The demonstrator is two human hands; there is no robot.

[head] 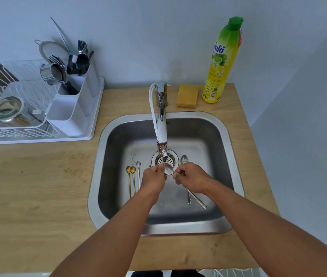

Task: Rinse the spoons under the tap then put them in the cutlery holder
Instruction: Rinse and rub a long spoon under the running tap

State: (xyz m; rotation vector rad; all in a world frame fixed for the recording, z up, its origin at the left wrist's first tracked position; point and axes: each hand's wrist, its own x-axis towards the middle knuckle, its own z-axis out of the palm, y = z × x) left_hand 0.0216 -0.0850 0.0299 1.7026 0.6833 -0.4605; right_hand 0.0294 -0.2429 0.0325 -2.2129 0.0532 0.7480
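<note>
Head view shows us our left hand point(153, 178) and right hand point(191, 179) together pinching a shiny steel spoon point(168, 169) under the chrome tap point(161, 124), over the square steel sink point(226, 136). Loose spoons lie either side, the right ones partly hidden beneath our wrist. Far left, the white plastic cutlery holder point(72, 108) stands open-topped on the wooden counter point(39, 186).

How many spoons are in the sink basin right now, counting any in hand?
6 visible: two gold spoons and a slim silver spoon lying left, one spoon gripped under the tap, two more right, partly beneath the right hand; others may be hidden.
</note>
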